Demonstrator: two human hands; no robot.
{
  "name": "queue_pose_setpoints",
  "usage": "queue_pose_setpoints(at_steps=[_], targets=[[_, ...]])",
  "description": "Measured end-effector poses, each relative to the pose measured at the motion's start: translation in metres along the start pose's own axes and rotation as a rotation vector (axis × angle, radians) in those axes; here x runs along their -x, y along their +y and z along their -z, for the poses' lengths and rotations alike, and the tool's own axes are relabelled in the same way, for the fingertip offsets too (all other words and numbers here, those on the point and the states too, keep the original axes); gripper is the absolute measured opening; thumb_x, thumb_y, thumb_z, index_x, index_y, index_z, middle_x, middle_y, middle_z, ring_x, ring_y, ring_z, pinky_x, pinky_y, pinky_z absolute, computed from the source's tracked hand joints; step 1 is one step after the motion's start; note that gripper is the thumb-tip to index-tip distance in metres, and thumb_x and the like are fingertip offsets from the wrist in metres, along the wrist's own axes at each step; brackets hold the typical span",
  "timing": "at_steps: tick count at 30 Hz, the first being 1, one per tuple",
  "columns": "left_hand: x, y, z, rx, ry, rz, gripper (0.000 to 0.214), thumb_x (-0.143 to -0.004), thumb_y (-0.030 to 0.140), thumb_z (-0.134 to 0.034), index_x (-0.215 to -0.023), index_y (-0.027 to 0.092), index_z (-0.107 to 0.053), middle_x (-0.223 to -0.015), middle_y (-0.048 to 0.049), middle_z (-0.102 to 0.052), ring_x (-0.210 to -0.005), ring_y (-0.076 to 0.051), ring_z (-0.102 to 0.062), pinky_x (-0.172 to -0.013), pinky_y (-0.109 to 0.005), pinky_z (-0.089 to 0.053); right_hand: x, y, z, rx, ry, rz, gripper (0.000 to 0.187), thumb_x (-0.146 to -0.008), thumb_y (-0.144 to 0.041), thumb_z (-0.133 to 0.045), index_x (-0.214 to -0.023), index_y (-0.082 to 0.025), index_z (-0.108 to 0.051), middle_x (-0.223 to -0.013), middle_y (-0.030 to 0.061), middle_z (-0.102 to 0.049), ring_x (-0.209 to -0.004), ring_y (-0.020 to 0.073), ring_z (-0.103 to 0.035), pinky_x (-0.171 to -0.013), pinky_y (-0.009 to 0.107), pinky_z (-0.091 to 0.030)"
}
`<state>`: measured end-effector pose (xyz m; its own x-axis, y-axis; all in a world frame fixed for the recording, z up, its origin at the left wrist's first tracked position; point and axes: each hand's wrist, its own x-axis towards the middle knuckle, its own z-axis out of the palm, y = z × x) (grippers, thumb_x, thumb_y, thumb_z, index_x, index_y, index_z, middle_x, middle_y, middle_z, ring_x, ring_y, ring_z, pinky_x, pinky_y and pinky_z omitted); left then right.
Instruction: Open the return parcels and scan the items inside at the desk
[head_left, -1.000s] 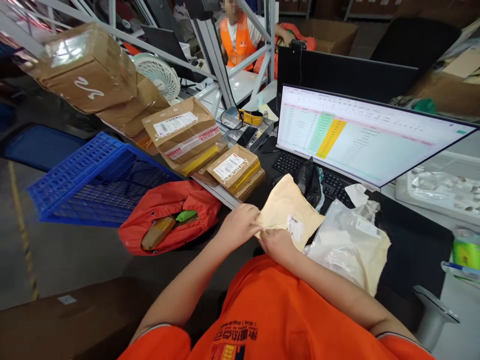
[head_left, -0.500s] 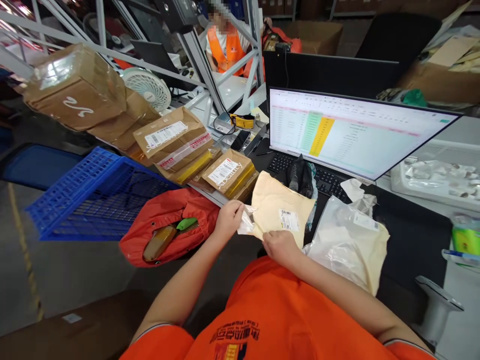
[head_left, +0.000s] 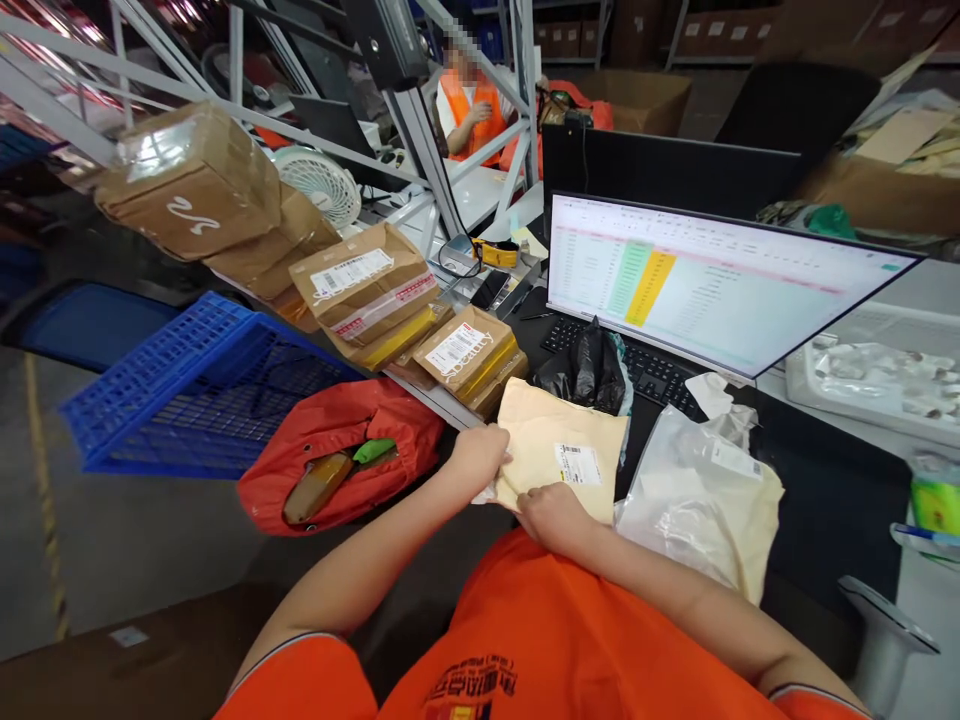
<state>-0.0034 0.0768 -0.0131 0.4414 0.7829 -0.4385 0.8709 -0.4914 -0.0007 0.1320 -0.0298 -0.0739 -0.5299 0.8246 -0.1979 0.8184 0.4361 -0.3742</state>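
Note:
A pale yellow padded mailer with a white printed label lies between my hands at the desk's near edge. My left hand is closed on its left side, with a scrap of white lining showing below the fingers. Along the lower edge, my right hand grips the mailer with bent fingers. Just behind it sits a crumpled black plastic bag. Right of the mailer, a clear plastic bag holds something pale with a label.
Taped cardboard boxes line the left side. Below them are a blue plastic crate and an open red sack with parcels inside. A monitor, keyboard and scanner stand on the desk. A person in an orange vest sits beyond.
My left hand has moved onto the mailer's left side, covering most of the white lining that stuck out before. The mailer sits slightly lower in view, which has shifted a little.

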Motion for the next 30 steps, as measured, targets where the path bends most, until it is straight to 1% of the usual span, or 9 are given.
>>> queue_pose_setpoints(at_steps=[2,5,11,15,18,20,24,28,30], targets=[[-0.001,0.003,-0.004,-0.022,-0.029,-0.030,0.013,-0.092,0.021,-0.059,-0.096,0.013,-0.067,-0.100,-0.0158,-0.070,-0.091,-0.029,-0.070,-0.073,-0.034,-0.051,0.002,0.002,0.001,-0.014,0.006,-0.034,0.034,-0.099,-0.033,-0.043,-0.094,-0.013,-0.070,-0.089,0.0136,-0.073,-0.078,0.0240,-0.070,-0.065,0.031,-0.043],[0.001,-0.012,-0.011,-0.010,0.013,-0.054,0.018,-0.097,0.023,-0.049,-0.099,0.016,-0.066,-0.102,-0.0116,-0.069,-0.091,-0.025,-0.069,-0.072,-0.031,-0.048,0.007,0.007,0.002,-0.050,0.015,-0.075,0.031,-0.099,-0.033,-0.044,-0.095,-0.015,-0.070,-0.090,0.0113,-0.074,-0.080,0.0226,-0.069,-0.067,0.030,-0.043],[-0.001,-0.044,-0.023,0.085,0.344,0.129,0.026,-0.101,0.027,-0.037,-0.093,0.016,-0.059,-0.097,-0.0104,-0.064,-0.080,-0.022,-0.063,-0.065,-0.030,-0.042,0.017,0.017,0.010,-0.120,0.038,-0.081,0.033,-0.099,-0.038,-0.045,-0.090,-0.017,-0.070,-0.088,0.0091,-0.074,-0.079,0.0200,-0.067,-0.066,0.029,-0.037],[0.006,-0.036,-0.028,0.428,0.487,-0.033,0.026,-0.100,0.025,-0.040,-0.078,0.019,-0.053,-0.081,-0.0042,-0.059,-0.078,-0.019,-0.058,-0.069,-0.028,-0.042,0.016,0.031,0.034,-0.348,-0.085,-0.017,0.041,-0.093,-0.054,-0.053,-0.076,-0.019,-0.066,-0.075,0.0041,-0.071,-0.067,0.0156,-0.061,-0.057,0.026,-0.029],[0.018,-0.023,-0.022,0.623,0.490,-0.173,0.029,-0.100,0.032,-0.042,-0.075,0.020,-0.051,-0.073,-0.0004,-0.055,-0.072,-0.017,-0.055,-0.066,-0.027,-0.040,0.004,0.036,0.056,-0.454,0.101,-0.204,0.045,-0.099,-0.053,-0.041,-0.078,-0.019,-0.063,-0.075,0.0025,-0.069,-0.068,0.0135,-0.058,-0.058,0.026,-0.028],[0.026,-0.014,-0.016,0.650,0.487,-0.236,0.031,-0.099,0.035,-0.043,-0.073,0.020,-0.051,-0.072,0.0002,-0.054,-0.070,-0.016,-0.053,-0.064,-0.026,-0.038,-0.007,0.034,0.067,-0.403,0.216,-0.303,0.042,-0.096,-0.055,-0.047,-0.080,-0.019,-0.064,-0.078,0.0032,-0.069,-0.070,0.0145,-0.058,-0.059,0.027,-0.027],[0.032,-0.003,-0.008,0.596,0.519,-0.290,0.033,-0.099,0.031,-0.043,-0.069,0.020,-0.049,-0.071,0.0001,-0.051,-0.068,-0.015,-0.050,-0.063,-0.026,-0.037,-0.021,0.028,0.075,-0.346,0.152,-0.239,0.032,-0.093,-0.046,-0.054,-0.076,-0.020,-0.063,-0.075,0.0030,-0.069,-0.067,0.0144,-0.057,-0.059,0.027,-0.025],[0.027,-0.015,-0.011,0.628,0.567,-0.339,0.028,-0.099,0.027,-0.043,-0.074,0.020,-0.053,-0.075,-0.0018,-0.057,-0.073,-0.016,-0.054,-0.068,-0.027,-0.042,-0.010,0.032,0.075,-0.262,0.186,-0.285,0.030,-0.092,-0.032,-0.048,-0.068,-0.020,-0.062,-0.074,0.0038,-0.070,-0.068,0.0145,-0.058,-0.059,0.029,-0.020],[0.024,-0.032,-0.014,0.639,0.673,-0.293,0.026,-0.099,0.026,-0.043,-0.076,0.020,-0.055,-0.079,-0.0037,-0.060,-0.079,-0.017,-0.057,-0.073,-0.029,-0.044,0.004,0.038,0.075,-0.186,0.218,-0.377,0.028,-0.090,-0.030,-0.048,-0.068,-0.019,-0.062,-0.075,0.0054,-0.070,-0.068,0.0159,-0.058,-0.059,0.031,-0.018]])
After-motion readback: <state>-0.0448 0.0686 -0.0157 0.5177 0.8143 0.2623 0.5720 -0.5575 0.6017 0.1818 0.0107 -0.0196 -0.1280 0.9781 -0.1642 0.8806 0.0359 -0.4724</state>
